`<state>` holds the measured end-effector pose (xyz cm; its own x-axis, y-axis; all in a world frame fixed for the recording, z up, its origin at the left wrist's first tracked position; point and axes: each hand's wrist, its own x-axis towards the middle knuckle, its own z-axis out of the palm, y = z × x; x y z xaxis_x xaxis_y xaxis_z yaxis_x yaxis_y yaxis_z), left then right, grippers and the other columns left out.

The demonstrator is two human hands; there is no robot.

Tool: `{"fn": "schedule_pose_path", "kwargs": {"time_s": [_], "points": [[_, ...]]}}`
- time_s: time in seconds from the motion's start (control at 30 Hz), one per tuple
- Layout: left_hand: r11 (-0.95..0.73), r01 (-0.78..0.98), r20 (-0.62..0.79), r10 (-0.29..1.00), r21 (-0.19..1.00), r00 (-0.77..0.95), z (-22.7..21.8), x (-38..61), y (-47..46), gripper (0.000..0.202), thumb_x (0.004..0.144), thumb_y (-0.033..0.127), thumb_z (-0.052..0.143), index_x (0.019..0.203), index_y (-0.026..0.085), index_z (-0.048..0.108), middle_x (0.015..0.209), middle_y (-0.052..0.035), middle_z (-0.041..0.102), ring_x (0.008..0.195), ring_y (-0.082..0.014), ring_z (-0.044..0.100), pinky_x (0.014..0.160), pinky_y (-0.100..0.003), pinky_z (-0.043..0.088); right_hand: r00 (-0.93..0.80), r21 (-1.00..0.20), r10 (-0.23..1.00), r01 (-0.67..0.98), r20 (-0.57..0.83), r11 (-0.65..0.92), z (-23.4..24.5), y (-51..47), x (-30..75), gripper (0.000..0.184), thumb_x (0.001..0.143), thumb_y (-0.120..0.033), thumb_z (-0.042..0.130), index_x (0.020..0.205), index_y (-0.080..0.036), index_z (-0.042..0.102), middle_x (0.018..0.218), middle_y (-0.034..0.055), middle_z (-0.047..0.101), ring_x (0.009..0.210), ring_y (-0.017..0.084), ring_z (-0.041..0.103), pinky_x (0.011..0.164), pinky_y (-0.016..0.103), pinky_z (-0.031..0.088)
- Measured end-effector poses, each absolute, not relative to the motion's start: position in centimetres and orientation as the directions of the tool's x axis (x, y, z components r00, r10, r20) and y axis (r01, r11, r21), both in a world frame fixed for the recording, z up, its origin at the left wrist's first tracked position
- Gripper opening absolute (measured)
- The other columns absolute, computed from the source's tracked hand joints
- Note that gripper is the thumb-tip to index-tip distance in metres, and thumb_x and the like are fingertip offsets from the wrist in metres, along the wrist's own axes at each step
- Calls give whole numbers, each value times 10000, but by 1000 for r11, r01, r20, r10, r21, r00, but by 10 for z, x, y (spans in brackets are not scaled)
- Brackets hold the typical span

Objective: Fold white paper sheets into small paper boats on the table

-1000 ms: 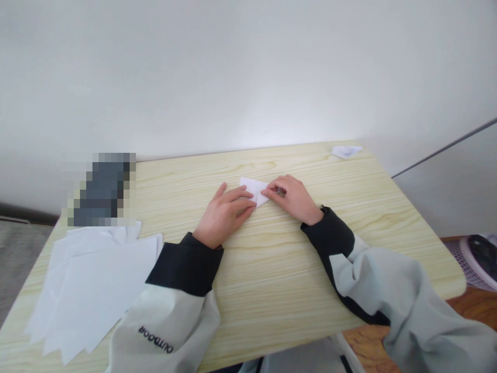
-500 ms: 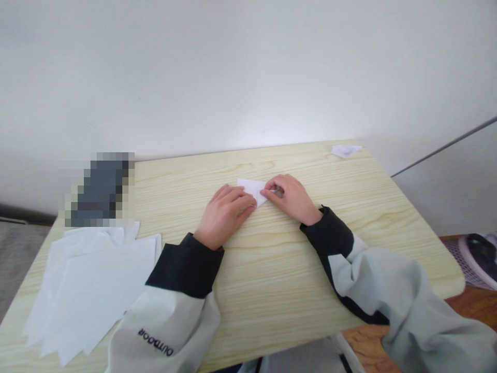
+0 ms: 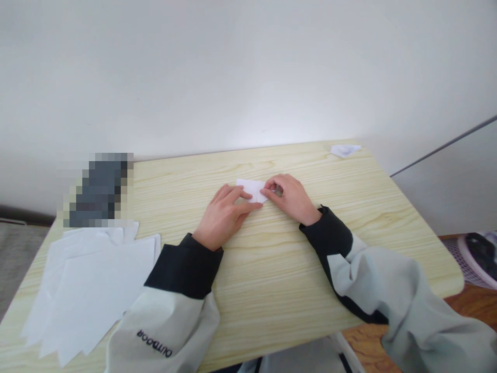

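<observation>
A small folded piece of white paper [image 3: 251, 189] lies near the middle of the wooden table. On its left part rest the fingertips of my left hand [image 3: 225, 215], with the thumb stretched along the paper's near edge. My right hand [image 3: 292, 198] pinches the right end of the same paper between thumb and forefinger; the other fingers are curled in. That right end is partly hidden by my fingers.
Several loose white sheets [image 3: 97, 290] overlap on the table's left side. Behind them lies a dark, pixelated flat object [image 3: 99, 189]. Another folded paper [image 3: 345, 150] sits at the far right corner. A pink basket [image 3: 460, 259] stands beside the table's right edge.
My left thumb has slid right along the paper's near edge, and the gap between thumb and forefinger has widened. The near corner of the paper now looks flatter. My right hand keeps its pinch.
</observation>
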<state>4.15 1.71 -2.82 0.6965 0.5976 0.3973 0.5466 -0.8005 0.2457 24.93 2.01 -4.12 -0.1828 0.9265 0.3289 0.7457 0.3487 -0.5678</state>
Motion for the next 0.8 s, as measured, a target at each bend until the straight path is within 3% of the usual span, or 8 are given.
{"fn": "schedule_pose_path", "kwargs": {"time_s": [0.8], "points": [[-805,565,380,587,180,715,-25,45,16,298,882,144,518,1048,296,713,1039,-60,638,1020,-230,535,928,-430,451,-175,-522,927,784,331,335,-42,19,247,121,860,-286,587,799,-182,599,773,21,614,776,175,548,742,297,389]]}}
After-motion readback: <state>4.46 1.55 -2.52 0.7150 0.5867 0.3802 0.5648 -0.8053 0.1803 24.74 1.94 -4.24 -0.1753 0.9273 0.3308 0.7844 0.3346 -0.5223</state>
